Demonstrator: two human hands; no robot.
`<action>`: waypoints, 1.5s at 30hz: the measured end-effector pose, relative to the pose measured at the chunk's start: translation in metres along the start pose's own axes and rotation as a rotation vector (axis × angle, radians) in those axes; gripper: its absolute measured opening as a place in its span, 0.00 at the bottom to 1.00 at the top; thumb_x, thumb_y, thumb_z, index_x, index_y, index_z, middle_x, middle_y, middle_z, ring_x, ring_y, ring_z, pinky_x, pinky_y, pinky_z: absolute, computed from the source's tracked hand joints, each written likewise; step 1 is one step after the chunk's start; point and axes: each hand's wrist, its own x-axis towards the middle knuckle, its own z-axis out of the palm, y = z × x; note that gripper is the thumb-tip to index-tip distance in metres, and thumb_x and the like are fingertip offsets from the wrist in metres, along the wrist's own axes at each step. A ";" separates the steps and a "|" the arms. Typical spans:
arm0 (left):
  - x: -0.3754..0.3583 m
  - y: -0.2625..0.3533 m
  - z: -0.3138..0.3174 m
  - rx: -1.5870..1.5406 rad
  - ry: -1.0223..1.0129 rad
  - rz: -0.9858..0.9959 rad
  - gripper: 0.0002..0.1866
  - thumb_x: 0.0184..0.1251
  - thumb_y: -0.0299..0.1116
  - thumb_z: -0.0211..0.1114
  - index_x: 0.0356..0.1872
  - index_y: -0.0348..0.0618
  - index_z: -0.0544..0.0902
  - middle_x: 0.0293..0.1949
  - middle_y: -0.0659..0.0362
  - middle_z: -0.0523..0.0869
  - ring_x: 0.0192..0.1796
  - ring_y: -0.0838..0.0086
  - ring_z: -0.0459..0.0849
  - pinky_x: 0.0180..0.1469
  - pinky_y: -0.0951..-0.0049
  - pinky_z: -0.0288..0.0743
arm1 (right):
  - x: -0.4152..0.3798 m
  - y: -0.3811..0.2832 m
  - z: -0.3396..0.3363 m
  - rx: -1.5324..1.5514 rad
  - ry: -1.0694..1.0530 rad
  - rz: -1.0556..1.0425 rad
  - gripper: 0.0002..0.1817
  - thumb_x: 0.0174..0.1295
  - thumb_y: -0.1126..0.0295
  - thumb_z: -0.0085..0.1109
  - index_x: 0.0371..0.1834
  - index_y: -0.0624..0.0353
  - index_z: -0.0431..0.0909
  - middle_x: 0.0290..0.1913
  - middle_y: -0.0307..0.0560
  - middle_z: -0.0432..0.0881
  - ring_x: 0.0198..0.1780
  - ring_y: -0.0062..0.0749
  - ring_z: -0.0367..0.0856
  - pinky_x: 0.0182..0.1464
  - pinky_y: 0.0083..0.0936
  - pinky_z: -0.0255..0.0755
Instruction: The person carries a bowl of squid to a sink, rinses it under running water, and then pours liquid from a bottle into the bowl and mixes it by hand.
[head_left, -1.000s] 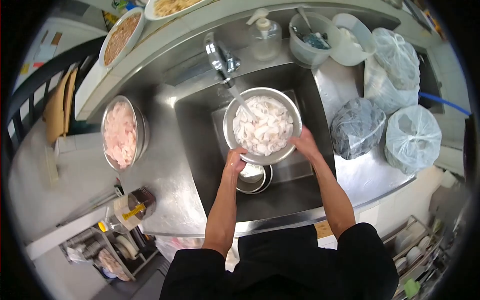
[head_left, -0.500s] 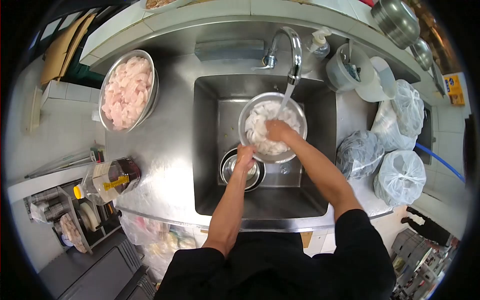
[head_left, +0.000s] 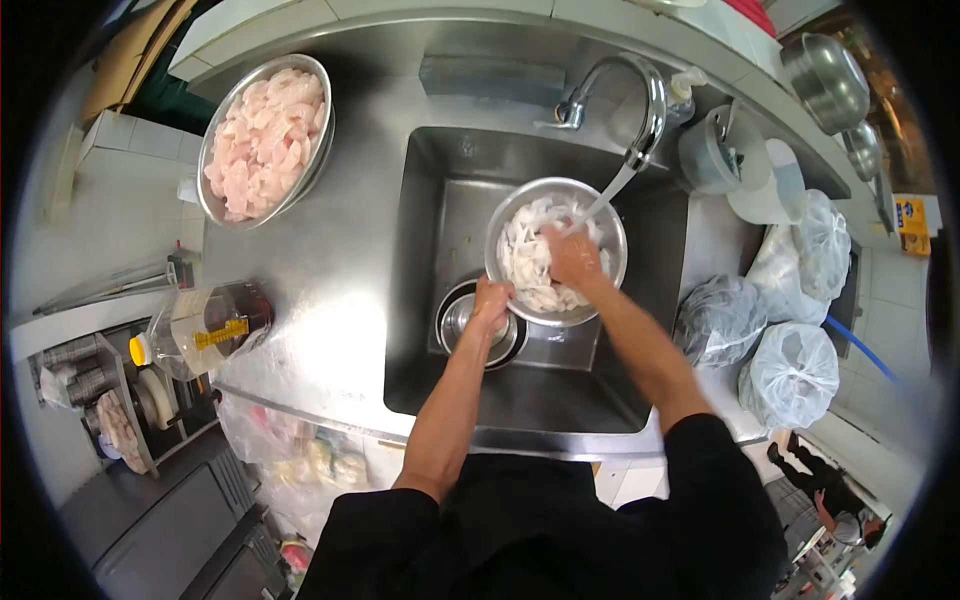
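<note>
A round metal bowl sits in the sink, holding pale, whitish strips that look like raw meat or seafood. My left hand is closed on the bowl's near-left rim. Inside the bowl, my right hand is down among the strips; its fingers are partly hidden and blurred. Water runs from the curved faucet into the bowl beside my right hand. Smaller nested metal bowls lie on the sink floor, partly behind my left hand.
On the left counter stand a metal bowl heaped with pale pink meat pieces and a yellow-capped jug. Plastic containers and several knotted plastic bags line the right side. Another person is far off at lower right.
The view has shifted and tilted slightly. My right hand has moved within the bowl, and the strips lie differently. My left hand keeps its hold on the rim. Another person has come into view at lower right.
</note>
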 end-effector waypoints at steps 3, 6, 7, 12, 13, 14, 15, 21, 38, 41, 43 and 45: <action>0.009 -0.008 0.010 0.044 0.017 0.055 0.20 0.35 0.14 0.54 0.38 0.30 0.75 0.28 0.53 0.77 0.28 0.65 0.77 0.28 0.64 0.74 | 0.031 0.026 0.036 0.452 -0.182 0.279 0.29 0.51 0.62 0.61 0.58 0.57 0.67 0.34 0.58 0.81 0.50 0.60 0.78 0.49 0.47 0.75; -0.006 0.004 0.002 -0.055 -0.054 -0.030 0.22 0.36 0.14 0.53 0.41 0.28 0.75 0.31 0.52 0.78 0.30 0.63 0.79 0.30 0.62 0.75 | -0.002 0.008 -0.028 0.987 -0.553 0.421 0.40 0.47 0.63 0.67 0.66 0.54 0.60 0.48 0.69 0.77 0.50 0.66 0.76 0.52 0.53 0.70; -0.010 0.007 0.001 -0.038 -0.061 -0.076 0.25 0.38 0.13 0.52 0.45 0.27 0.75 0.34 0.50 0.81 0.34 0.61 0.81 0.35 0.61 0.77 | -0.022 0.002 -0.036 0.403 -0.299 0.117 0.41 0.46 0.62 0.68 0.65 0.57 0.60 0.42 0.64 0.79 0.49 0.60 0.77 0.51 0.50 0.72; -0.008 -0.018 0.025 0.061 -0.043 0.040 0.23 0.40 0.14 0.52 0.45 0.27 0.75 0.33 0.52 0.79 0.34 0.63 0.80 0.37 0.60 0.78 | 0.002 0.011 0.061 0.387 -0.091 0.479 0.37 0.47 0.70 0.62 0.62 0.68 0.60 0.42 0.65 0.80 0.50 0.59 0.77 0.53 0.47 0.72; -0.008 -0.019 0.021 0.046 -0.018 0.047 0.22 0.40 0.14 0.52 0.43 0.27 0.75 0.32 0.53 0.78 0.32 0.64 0.80 0.37 0.61 0.78 | 0.007 0.025 0.074 0.545 -0.186 0.370 0.34 0.46 0.74 0.59 0.60 0.70 0.61 0.43 0.68 0.79 0.50 0.61 0.77 0.55 0.45 0.71; -0.013 -0.022 0.010 0.048 0.012 0.042 0.20 0.40 0.14 0.52 0.41 0.27 0.75 0.31 0.54 0.77 0.31 0.65 0.80 0.37 0.61 0.78 | -0.006 0.015 0.064 0.564 -0.199 0.386 0.34 0.46 0.74 0.59 0.60 0.70 0.61 0.43 0.68 0.79 0.50 0.61 0.77 0.55 0.45 0.71; -0.009 -0.021 0.007 -0.040 0.009 0.000 0.17 0.40 0.14 0.52 0.37 0.28 0.75 0.28 0.55 0.76 0.28 0.66 0.78 0.33 0.62 0.77 | -0.010 0.008 0.024 0.485 -0.350 0.207 0.32 0.47 0.74 0.59 0.59 0.66 0.63 0.48 0.68 0.77 0.52 0.61 0.76 0.55 0.47 0.71; -0.018 -0.027 0.012 0.065 -0.042 -0.063 0.17 0.39 0.14 0.52 0.37 0.30 0.76 0.29 0.55 0.76 0.27 0.65 0.77 0.28 0.61 0.76 | 0.007 -0.016 0.000 0.017 -0.206 -0.051 0.26 0.51 0.65 0.58 0.57 0.50 0.70 0.69 0.62 0.56 0.64 0.61 0.65 0.51 0.55 0.72; -0.035 0.007 0.024 0.019 0.005 -0.120 0.22 0.35 0.14 0.55 0.40 0.30 0.74 0.31 0.52 0.76 0.30 0.64 0.77 0.27 0.64 0.72 | -0.004 0.020 -0.028 0.212 -0.449 -0.249 0.23 0.51 0.67 0.58 0.51 0.64 0.74 0.47 0.58 0.79 0.50 0.63 0.77 0.52 0.49 0.72; -0.022 -0.004 0.017 0.090 -0.076 -0.080 0.22 0.35 0.14 0.54 0.40 0.30 0.75 0.33 0.52 0.77 0.32 0.63 0.79 0.30 0.64 0.74 | -0.041 0.009 -0.027 -0.183 -0.031 -0.228 0.34 0.47 0.69 0.60 0.60 0.63 0.62 0.49 0.63 0.77 0.55 0.61 0.73 0.53 0.44 0.72; -0.015 -0.012 0.030 0.029 -0.052 0.064 0.23 0.36 0.14 0.53 0.41 0.28 0.76 0.33 0.51 0.78 0.32 0.63 0.79 0.32 0.64 0.74 | -0.023 0.015 0.033 0.094 -0.066 0.154 0.39 0.45 0.67 0.63 0.63 0.63 0.58 0.50 0.66 0.75 0.57 0.60 0.72 0.55 0.44 0.71; 0.002 -0.019 0.015 0.020 -0.040 0.001 0.24 0.36 0.14 0.51 0.44 0.28 0.75 0.34 0.50 0.79 0.32 0.62 0.80 0.31 0.63 0.76 | -0.014 0.017 0.020 0.633 -0.288 0.640 0.41 0.45 0.66 0.66 0.63 0.67 0.58 0.52 0.69 0.74 0.59 0.60 0.71 0.60 0.43 0.67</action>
